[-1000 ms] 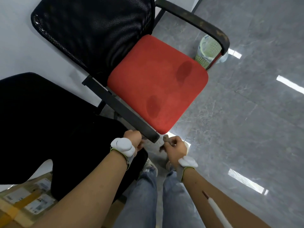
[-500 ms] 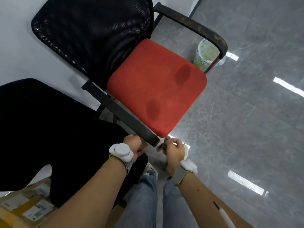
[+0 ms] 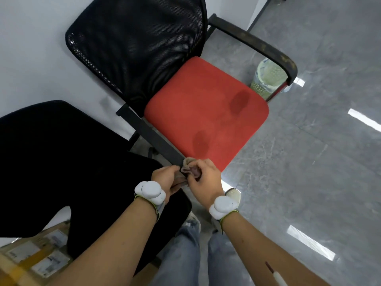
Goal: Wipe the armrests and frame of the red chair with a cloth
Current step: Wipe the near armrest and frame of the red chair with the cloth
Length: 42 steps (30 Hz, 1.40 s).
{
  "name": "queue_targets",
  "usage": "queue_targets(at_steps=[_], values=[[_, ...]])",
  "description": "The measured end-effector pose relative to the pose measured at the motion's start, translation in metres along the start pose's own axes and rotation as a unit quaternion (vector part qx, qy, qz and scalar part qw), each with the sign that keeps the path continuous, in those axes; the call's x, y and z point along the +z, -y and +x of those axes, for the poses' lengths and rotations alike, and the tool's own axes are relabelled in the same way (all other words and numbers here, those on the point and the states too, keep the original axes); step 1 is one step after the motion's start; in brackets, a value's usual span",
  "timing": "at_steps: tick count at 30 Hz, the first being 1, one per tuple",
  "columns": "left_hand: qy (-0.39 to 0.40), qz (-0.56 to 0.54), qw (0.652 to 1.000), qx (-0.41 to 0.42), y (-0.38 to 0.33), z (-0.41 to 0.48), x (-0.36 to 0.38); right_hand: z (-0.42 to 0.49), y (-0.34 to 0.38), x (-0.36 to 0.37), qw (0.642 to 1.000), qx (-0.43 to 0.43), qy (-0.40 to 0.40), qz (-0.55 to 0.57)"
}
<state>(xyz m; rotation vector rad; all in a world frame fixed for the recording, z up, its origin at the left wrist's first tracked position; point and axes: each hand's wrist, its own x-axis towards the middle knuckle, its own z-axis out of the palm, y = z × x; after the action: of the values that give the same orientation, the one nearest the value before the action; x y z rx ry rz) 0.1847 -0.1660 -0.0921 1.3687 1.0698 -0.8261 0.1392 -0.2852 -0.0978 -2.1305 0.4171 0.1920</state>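
While the person looks down from above, a chair with a red cloth seat (image 3: pixel 206 118) and a black mesh back (image 3: pixel 140 48) fills the middle and top of the frame. Two darker spots show on the seat. Its near black armrest (image 3: pixel 152 137) runs from the middle of the frame down toward the hands. The far black armrest (image 3: pixel 259 46) sits in the upper right and looks worn and dirty.

Low in the middle, both hands meet at the front end of the near armrest. The right hand (image 3: pixel 206 178) has its fingers curled tight around a small crumpled grey-pink cloth (image 3: pixel 190 168), which touches the armrest's tip. The left hand (image 3: pixel 167 178) has its fingers curled around the armrest end, just beside the cloth. Each wrist wears a white puffy band.

A pale green plastic basket (image 3: pixel 266 79) stands on the grey shiny floor (image 3: pixel 309 162) behind the far armrest. A black chair (image 3: pixel 61 172) fills the left side.
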Motion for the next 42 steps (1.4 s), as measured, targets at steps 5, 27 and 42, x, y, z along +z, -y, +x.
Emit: queue_targets(at_steps=[5, 27, 42], values=[[-0.033, -0.013, 0.999, 0.033, -0.005, 0.009, -0.007, 0.014, 0.003, 0.004, 0.996, -0.065, 0.044, -0.051], [-0.062, -0.020, 0.997, 0.052, -0.064, 0.050, -0.055, 0.086, 0.057, 0.041, 0.958, -0.129, 0.186, -0.173], [-0.037, -0.005, 0.999, 0.025, -0.121, 0.072, -0.081, 0.141, 0.105, 0.080, 0.943, -0.123, 0.212, -0.226]])
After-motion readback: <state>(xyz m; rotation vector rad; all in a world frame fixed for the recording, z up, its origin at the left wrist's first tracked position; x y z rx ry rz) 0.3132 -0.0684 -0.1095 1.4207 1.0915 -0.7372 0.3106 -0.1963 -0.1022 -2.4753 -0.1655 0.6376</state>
